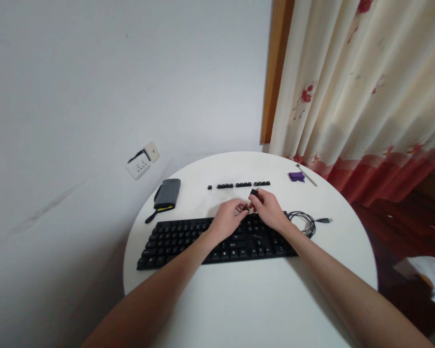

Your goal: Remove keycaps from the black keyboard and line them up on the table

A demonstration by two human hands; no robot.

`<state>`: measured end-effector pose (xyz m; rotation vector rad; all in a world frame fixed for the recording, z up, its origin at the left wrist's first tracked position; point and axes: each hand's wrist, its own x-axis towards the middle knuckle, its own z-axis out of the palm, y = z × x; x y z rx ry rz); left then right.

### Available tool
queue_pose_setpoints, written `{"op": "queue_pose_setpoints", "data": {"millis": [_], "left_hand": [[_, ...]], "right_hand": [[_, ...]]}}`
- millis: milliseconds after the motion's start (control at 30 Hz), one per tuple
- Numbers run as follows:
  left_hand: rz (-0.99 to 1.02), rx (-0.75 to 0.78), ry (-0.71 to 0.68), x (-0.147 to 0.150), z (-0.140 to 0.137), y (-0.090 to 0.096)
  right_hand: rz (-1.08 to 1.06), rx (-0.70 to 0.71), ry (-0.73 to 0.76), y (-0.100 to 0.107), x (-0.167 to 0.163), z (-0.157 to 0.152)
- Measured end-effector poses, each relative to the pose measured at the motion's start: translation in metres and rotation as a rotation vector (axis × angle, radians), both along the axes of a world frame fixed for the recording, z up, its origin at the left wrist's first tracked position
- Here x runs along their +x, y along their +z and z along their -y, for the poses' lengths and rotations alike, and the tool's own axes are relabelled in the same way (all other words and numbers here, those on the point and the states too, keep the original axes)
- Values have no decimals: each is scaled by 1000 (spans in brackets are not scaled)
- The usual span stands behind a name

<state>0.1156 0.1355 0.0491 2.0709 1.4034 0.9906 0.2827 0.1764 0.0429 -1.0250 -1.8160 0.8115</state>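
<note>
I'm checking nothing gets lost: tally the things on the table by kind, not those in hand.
Keyboard: 1
Coiled cable: 1
Grey pouch: 1
Purple cloth: 1
Thin stick: 1
Single loose key: 1
Loose key rows: 3
Total: 9

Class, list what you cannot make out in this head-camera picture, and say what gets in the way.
All in the head view:
1. Keyboard: some keys are hidden under the hands and forearms.
2. Left hand: whatever its fingertips may pinch is too small and partly covered.
3. Black piece in the right hand: fingers cover part.
4. Keycap row: any lettering is too small.
5. White item: cut off by the right edge.
</note>
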Motion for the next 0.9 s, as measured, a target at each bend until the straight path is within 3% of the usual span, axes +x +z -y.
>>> {"op": "queue_pose_setpoints", "data": {"millis": [100,233,667,900], "left_hand": [[46,56,40,1,1,1],[-76,175,29,1,4,1],[-232,369,-48,3,6,2],[-188,408,-26,6,13,7]], "right_hand": [[-52,-44,-19,2,-1,1],[-114,-143,54,1,-3,3],[-49,47,-19,5,-1,6],[-203,-71,25,8,-4,4]]}}
